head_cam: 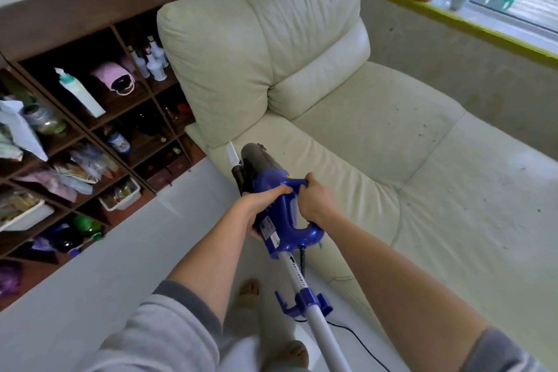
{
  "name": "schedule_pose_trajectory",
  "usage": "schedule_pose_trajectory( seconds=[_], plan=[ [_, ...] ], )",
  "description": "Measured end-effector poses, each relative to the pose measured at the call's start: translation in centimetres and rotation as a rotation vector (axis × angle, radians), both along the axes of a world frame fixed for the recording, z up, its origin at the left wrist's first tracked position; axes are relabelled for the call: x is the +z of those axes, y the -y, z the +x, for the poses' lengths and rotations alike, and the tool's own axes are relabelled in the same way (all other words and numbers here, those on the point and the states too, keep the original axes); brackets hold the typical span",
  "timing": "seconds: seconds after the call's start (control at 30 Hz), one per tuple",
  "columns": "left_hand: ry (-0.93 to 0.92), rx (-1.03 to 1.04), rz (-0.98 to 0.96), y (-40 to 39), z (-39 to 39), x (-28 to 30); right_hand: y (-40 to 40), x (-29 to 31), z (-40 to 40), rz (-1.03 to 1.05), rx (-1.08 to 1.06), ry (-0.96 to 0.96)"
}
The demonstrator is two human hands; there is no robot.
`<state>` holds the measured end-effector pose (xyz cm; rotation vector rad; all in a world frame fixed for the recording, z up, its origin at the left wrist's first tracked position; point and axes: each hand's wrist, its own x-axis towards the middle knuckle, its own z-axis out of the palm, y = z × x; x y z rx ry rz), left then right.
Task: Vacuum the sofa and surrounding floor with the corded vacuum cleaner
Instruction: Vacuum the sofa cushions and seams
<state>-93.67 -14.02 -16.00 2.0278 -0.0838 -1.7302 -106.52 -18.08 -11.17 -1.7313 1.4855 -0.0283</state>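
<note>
Here the cream sofa [377,136] fills the right and far part of the scene, its armrest at far centre and its seat cushions running to the right. Dark specks of debris lie scattered on the right-hand cushions. A pale floor [126,251] runs along the near left, and a dark wooden shelf unit [90,93], packed with bottles and bags, stands at the far left beside the armrest.

The blue corded vacuum cleaner [280,214] is held at centre, above the near front edge of the sofa. Its dark dust canister points toward the armrest, and a white nozzle tip [232,154] sits close to the front of the armrest; contact cannot be confirmed. A white tube extends toward the near edge, and a black cord [356,341] trails across the floor near the person's feet.

The right hand [314,199] is wrapped around the loop handle. The left hand [259,205] grips the motor body from the left, fingers curled over its top.

The unit is rigid plastic and probably moderately heavy at the motor end. The loop handle is the correct carrying point, and the second hand steadies the body. The cord is limp and may snag underfoot.
</note>
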Motion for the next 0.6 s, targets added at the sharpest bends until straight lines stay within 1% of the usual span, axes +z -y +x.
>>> schedule_pose_trajectory(
  seconds=[0.17, 0.27, 0.33, 0.43, 0.5, 0.53, 0.6],
  plan=[
    [-0.009, -0.001, -0.038, 2.0, 2.6, 0.2, 2.5, -0.5, 2.8, 0.000, 0.044, -0.072],
    [-0.004, -0.018, -0.037, 3.3, 4.1, -0.2, 3.6, 0.2, 4.4, 0.023, 0.101, -0.210],
    [-0.010, -0.021, -0.032, 4.1, 5.1, -0.4, 4.1, 0.9, 5.6, -0.056, 0.122, -0.277],
    [-0.010, -0.002, -0.025, 5.4, 6.7, -1.0, 5.5, -0.2, 7.4, -0.106, 0.177, -0.291],
    [-0.008, 0.000, -0.009, 6.4, 7.9, -1.2, 6.6, -0.8, 8.7, -0.064, 0.164, -0.293],
    [-0.011, -0.001, -0.009, 6.9, 8.5, -1.4, 7.0, -1.1, 9.4, -0.024, 0.132, -0.263],
    [-0.012, -0.007, -0.013, 7.9, 9.3, -1.8, 8.0, -0.9, 10.4, 0.042, 0.065, -0.289]
  ],
)
